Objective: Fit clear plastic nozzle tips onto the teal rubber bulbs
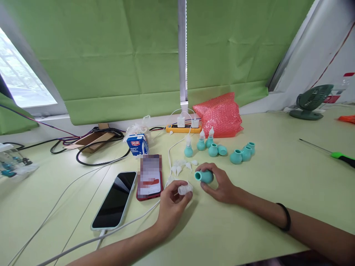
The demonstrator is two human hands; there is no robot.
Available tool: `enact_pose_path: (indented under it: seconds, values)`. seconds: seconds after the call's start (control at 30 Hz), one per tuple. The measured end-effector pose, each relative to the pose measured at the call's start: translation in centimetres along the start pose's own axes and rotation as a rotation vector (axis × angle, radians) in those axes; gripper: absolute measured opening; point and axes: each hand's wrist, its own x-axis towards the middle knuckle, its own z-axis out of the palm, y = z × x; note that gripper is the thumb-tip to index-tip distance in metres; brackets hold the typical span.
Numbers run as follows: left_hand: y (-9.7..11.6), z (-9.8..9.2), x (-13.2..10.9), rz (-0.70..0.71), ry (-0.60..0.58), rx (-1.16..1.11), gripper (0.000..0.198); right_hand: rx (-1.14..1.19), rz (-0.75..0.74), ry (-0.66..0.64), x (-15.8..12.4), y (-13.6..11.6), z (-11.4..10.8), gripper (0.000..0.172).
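Note:
My left hand [173, 202] is closed on a small clear plastic tube piece [185, 188], held just above the table. A teal rubber bulb [204, 176] is gripped between the fingers and thumb of my right hand [220, 184]; its open mouth faces left, toward the clear piece, and the two are apart. Beyond my hands lie several small translucent tips [179, 169]. Farther back stand teal bulbs with clear tips fitted, one of them a bulb with its tip upright [188, 150]. Loose bulbs without tips, such as a teal bulb [236, 156], sit to the right.
Two phones lie left of my hands, a black-screened phone [115, 201] and a red-cased phone [149, 177], with a white cable [149, 210] across the table. Behind are a milk carton [138, 145], an orange power strip [173, 129] and red bubble wrap [219, 116]. A screwdriver [337, 155] lies right.

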Motion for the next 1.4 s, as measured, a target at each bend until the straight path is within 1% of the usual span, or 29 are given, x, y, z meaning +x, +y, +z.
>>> enact_pose_path:
  seconds: [0.1,0.2,0.23,0.3,0.4,0.47,0.6,0.73,0.8,0.97,1.07,1.13,1.2,1.27,1.33,1.4]
  values:
    - [-0.4,0.0,0.0,0.036,0.021,0.094,0.018,-0.008,-0.046,-0.115,-0.6,-1.2,0.1,0.029]
    - [-0.5,-0.1,0.0,0.154,0.062,0.13,0.013,-0.048,-0.108,-0.15,-0.8,-1.5,0.3,0.03]
    - [-0.5,-0.1,-0.1,0.175,0.055,0.114,0.012,-0.063,-0.116,-0.148,-0.8,-1.4,0.3,0.031]
    - [-0.3,0.0,-0.2,0.141,-0.008,0.058,0.012,-0.075,-0.111,-0.141,-0.8,-1.2,0.3,0.032]
    - [-0.1,0.0,-0.5,0.026,-0.111,0.022,0.011,-0.043,-0.071,-0.109,-0.7,-0.9,0.3,0.034]
    - [0.1,0.0,-0.5,-0.001,-0.112,0.065,0.017,0.0,-0.039,-0.098,-0.6,-0.8,0.1,0.032]
    - [0.2,-0.1,-0.2,0.003,-0.087,0.165,0.027,0.052,0.035,-0.111,-0.3,-1.0,-0.3,0.028]
    - [0.3,-0.2,-0.3,0.001,-0.198,0.187,0.036,0.063,0.053,-0.143,-0.1,-1.6,-0.5,0.028]
    - [0.3,-0.1,-0.4,-0.017,-0.221,0.186,0.04,0.061,0.049,-0.159,-0.1,-2.0,-0.3,0.027]
    - [-0.2,0.1,-0.4,-0.078,-0.14,0.233,0.045,0.044,0.011,-0.155,-0.5,-2.4,0.8,0.019]
    - [-0.6,0.0,-0.2,-0.108,-0.008,0.282,0.044,-0.033,-0.071,-0.126,-0.9,-2.5,1.4,0.017]
    - [-0.8,-0.1,-0.1,-0.092,0.08,0.326,0.04,-0.135,-0.156,-0.117,-1.3,-2.5,1.7,0.018]
    - [-0.9,-0.2,0.0,-0.038,0.106,0.391,0.037,-0.255,-0.246,-0.125,-1.5,-2.5,1.7,0.02]
    - [-1.0,-0.2,0.0,0.007,0.091,0.449,0.037,-0.336,-0.294,-0.128,-1.7,-2.5,1.7,0.02]
    - [-1.2,-0.2,0.0,0.077,0.094,0.504,0.037,-0.324,-0.272,-0.125,-1.7,-2.6,1.8,0.019]
    - [-1.5,-0.3,-0.1,0.224,0.114,0.599,0.037,-0.234,-0.195,-0.117,-1.7,-2.8,2.1,0.018]
